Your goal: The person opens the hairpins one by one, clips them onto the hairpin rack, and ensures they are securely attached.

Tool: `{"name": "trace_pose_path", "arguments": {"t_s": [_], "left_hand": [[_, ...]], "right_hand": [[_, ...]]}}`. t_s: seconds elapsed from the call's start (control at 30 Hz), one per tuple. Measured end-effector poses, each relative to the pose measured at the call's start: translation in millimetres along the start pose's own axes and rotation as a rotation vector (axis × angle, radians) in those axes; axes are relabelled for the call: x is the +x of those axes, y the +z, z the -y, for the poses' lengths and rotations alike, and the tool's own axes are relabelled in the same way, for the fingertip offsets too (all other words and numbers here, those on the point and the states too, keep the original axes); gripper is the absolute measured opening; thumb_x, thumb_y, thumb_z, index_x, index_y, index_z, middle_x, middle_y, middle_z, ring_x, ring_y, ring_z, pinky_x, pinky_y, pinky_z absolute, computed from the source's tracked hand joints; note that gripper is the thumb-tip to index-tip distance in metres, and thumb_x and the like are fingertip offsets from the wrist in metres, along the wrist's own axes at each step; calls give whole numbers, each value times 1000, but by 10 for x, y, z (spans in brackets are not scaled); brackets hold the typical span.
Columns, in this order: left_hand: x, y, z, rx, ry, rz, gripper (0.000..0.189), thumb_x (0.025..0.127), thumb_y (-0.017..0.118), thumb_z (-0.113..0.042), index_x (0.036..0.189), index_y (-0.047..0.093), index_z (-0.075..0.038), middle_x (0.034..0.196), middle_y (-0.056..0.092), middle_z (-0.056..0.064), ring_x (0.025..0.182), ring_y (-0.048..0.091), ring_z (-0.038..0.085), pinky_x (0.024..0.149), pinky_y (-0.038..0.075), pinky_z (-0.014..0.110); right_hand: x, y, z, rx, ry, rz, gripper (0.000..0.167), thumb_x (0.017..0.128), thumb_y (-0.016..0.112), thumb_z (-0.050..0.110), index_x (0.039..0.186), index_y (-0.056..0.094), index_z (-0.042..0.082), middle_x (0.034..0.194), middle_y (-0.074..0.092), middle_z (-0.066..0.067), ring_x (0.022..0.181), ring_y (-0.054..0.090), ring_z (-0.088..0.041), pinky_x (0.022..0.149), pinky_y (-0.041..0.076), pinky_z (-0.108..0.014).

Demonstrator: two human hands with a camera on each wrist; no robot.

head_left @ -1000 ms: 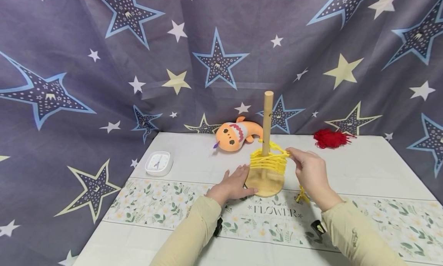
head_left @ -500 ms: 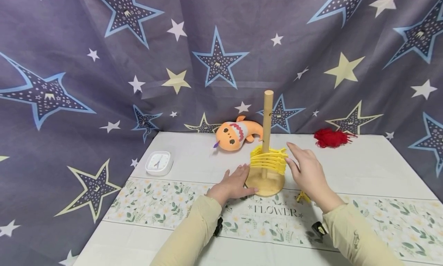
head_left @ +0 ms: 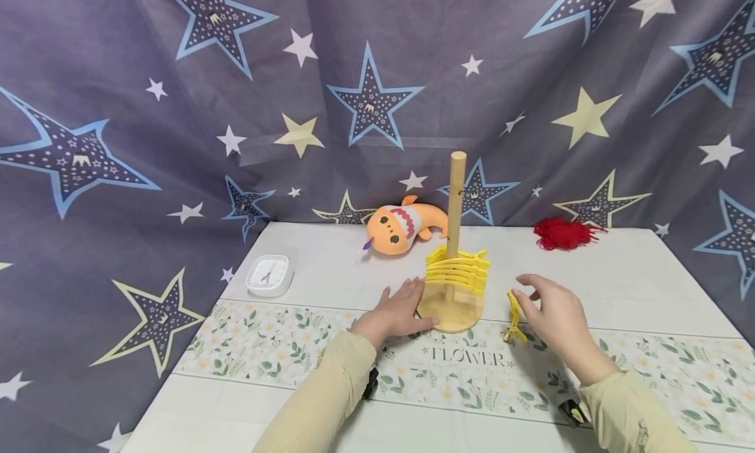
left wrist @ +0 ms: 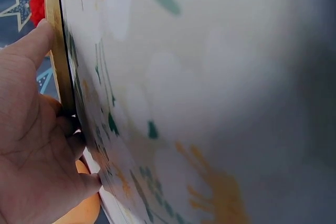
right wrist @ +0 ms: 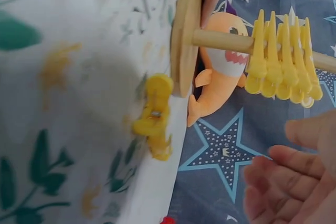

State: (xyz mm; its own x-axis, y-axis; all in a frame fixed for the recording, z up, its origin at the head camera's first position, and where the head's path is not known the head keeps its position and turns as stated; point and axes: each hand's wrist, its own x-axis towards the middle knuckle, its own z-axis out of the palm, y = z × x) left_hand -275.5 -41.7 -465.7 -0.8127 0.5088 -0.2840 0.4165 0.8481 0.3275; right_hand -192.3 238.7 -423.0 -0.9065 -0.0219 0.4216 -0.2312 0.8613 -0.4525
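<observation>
A wooden stand (head_left: 451,309), a round base with an upright pole, stands on the table. Against the left edge of its base rests my left hand (head_left: 398,315), thumb straight along the front rim. Several yellow plastic clips (head_left: 457,271) are stacked around the pole; their paired ends stick out toward the right. One more yellow clip (head_left: 514,318) stands on the table right of the base. Close beside it hovers my right hand (head_left: 557,315), fingers bent loosely with nothing between them. In the right wrist view, a gap shows between that hand's fingers and the clip (right wrist: 155,116).
Behind the stand lies an orange plush shark (head_left: 401,229). A white clock (head_left: 269,275) is at the left, and a bundle of red yarn (head_left: 566,233) lies at the back right. A star-patterned curtain (head_left: 366,105) hangs behind the table.
My right hand let go of the top clip at the pole, then moved right and down to beside the loose clip. That top clip has closed onto the stack. My left hand stayed put.
</observation>
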Motion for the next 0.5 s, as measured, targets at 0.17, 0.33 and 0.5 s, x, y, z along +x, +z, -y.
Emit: {"name": "trace_pose_path", "arguments": {"t_s": [0.17,0.33,0.5], "left_hand": [[6,8,5,5,-1,-7,94,92,47,-67,158,9,-13,163,9,3,149,6,18,119,3,51],[24,23,18,15,1,-10,94,91,47,-68,158,9,-13,163,9,3,149,7,18,118,3,51],[21,21,12,17,4,-11,94,92,46,-67,158,9,-13,163,9,3,149,6,18,118,3,51]], "right_hand": [[-68,9,-64,-35,70,115,29,90,69,21,108,68,-2,98,71,-17,74,65,-27,62,50,-46],[-117,42,-101,-65,97,173,34,90,69,27,108,69,-2,97,71,-16,71,64,-22,58,50,-42],[-148,83,-128,-89,131,221,38,89,70,31,108,69,-2,96,71,-16,70,65,-22,60,50,-44]]}}
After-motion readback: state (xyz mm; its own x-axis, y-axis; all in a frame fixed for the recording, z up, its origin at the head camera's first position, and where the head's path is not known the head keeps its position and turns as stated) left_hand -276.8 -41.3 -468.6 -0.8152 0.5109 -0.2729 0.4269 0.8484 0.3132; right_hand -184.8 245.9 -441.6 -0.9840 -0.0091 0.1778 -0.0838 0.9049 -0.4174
